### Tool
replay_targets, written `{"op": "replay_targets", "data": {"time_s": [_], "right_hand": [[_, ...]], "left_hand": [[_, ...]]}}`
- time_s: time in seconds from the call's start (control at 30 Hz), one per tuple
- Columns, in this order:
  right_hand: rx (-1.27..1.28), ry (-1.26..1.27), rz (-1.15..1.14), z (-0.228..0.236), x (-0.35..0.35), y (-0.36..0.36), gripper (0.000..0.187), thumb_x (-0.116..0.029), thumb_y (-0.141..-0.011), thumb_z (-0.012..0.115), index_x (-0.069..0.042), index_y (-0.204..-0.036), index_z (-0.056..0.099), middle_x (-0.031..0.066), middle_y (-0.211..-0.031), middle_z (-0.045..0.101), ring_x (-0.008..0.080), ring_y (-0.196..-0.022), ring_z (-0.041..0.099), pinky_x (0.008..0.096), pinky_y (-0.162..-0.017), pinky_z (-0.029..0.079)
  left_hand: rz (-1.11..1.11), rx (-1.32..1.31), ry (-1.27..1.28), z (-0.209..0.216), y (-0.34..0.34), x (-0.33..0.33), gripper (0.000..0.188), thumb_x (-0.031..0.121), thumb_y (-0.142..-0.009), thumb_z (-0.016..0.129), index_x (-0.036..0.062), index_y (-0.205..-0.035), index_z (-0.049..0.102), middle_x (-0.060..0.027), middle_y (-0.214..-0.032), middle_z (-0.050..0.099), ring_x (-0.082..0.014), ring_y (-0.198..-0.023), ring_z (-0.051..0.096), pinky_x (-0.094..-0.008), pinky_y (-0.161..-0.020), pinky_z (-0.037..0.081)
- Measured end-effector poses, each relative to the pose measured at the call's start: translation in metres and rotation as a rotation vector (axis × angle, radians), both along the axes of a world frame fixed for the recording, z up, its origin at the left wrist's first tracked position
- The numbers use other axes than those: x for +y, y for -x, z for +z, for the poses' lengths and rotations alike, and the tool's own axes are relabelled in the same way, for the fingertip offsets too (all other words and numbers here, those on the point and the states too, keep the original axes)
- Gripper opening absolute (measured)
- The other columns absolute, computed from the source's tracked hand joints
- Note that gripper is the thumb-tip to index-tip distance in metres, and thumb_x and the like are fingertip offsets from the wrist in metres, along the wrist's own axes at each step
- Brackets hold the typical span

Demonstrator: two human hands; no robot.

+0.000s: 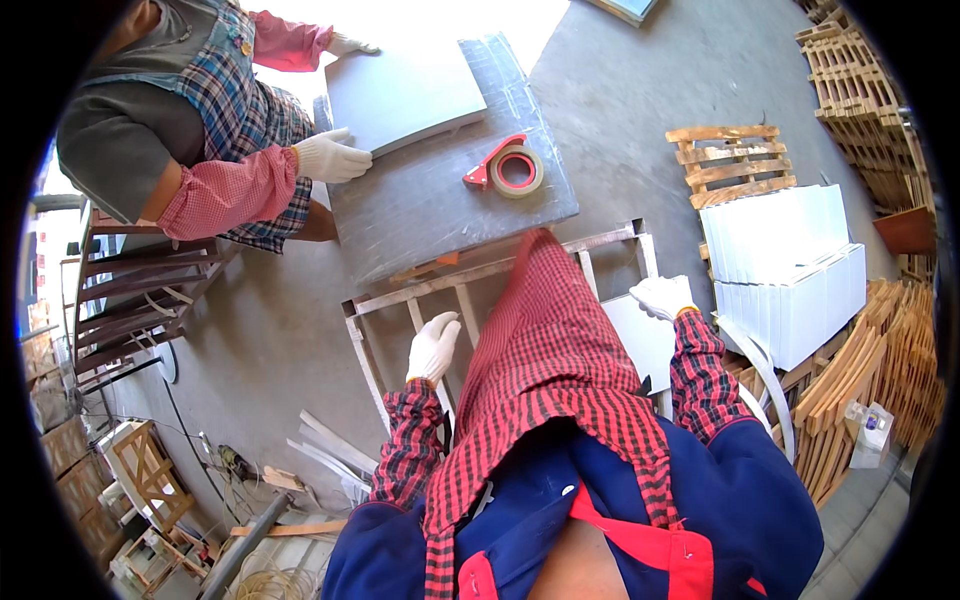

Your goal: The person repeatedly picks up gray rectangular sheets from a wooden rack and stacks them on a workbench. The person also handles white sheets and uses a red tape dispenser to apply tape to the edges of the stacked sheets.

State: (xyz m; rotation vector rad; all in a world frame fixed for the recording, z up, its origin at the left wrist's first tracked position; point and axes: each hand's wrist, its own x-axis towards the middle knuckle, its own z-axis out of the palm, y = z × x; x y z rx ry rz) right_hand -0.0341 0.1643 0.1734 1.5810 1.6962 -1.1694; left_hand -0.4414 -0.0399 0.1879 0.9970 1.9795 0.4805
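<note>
The person's left gloved hand [433, 348], fingers loosely bent, holds nothing by the metal frame [600, 241]; whether the right gloved hand [662, 297] grips anything I can't tell, with a white panel [642, 345] just beside it. Beyond, a co-worker's gloved hands [332, 158] touch a grey sheet stack [405, 95] on the table [420, 220], near a red tape dispenser [482, 174].

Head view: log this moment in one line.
left hand: over metal frame, nothing visibly held | right hand: near white panel | tape dispenser: on table | co-worker's hand: at grey stack
</note>
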Motion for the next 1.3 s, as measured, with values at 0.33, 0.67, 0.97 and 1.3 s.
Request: {"op": "replay_targets", "data": {"time_s": [0.33,0.67,0.97,1.3], "right_hand": [[0.269,-0.459,-0.392,-0.024,0.085,-0.082,0.026,-0.030,-0.098,0.055,-0.008,-0.101,0.070,0.0079,-0.089,0.070,0.0216,-0.071,0.067,0.0356,-0.065,0.053],[0.869,-0.397,-0.561,0.013,0.385,0.099,0.044,-0.021,-0.097,0.068,-0.005,-0.137,0.057,0.0080,-0.110,0.069,0.0106,-0.091,0.064,0.0265,-0.077,0.052],[1.299,0.039,0.157,0.090,0.454,0.412,0.075,-0.027,-0.073,0.084,-0.004,-0.136,0.049,0.0213,-0.118,0.067,0.0312,-0.108,0.067,0.0379,-0.096,0.052],[1.567,-0.277,0.432,0.080,0.420,0.379,0.071,-0.028,-0.073,0.082,-0.015,-0.134,0.049,0.0150,-0.103,0.071,0.0322,-0.088,0.074,0.0397,-0.078,0.058]], "left_hand": [[0.401,-0.446,-0.220,0.016,-0.029,0.093,0.036,0.024,-0.100,0.058,0.0030,-0.128,0.065,-0.0082,-0.118,0.070,-0.0150,-0.105,0.065,-0.0295,-0.098,0.048],[0.841,0.195,-0.451,-0.002,-0.024,0.385,0.067,0.037,-0.102,0.055,0.0018,-0.153,0.030,-0.0242,-0.159,0.027,-0.0414,-0.140,0.039,-0.0438,-0.113,0.037],[1.367,0.187,-0.230,-0.076,-0.006,0.495,0.071,0.045,-0.106,0.037,0.0086,-0.160,0.011,-0.0245,-0.161,0.022,-0.0404,-0.140,0.040,-0.0393,-0.117,0.029],[1.709,-0.316,-1.441,0.040,-0.005,0.510,0.049,0.029,-0.108,0.047,-0.0006,-0.147,0.044,-0.0104,-0.146,0.050,-0.0207,-0.136,0.046,-0.0357,-0.113,0.037]]}}
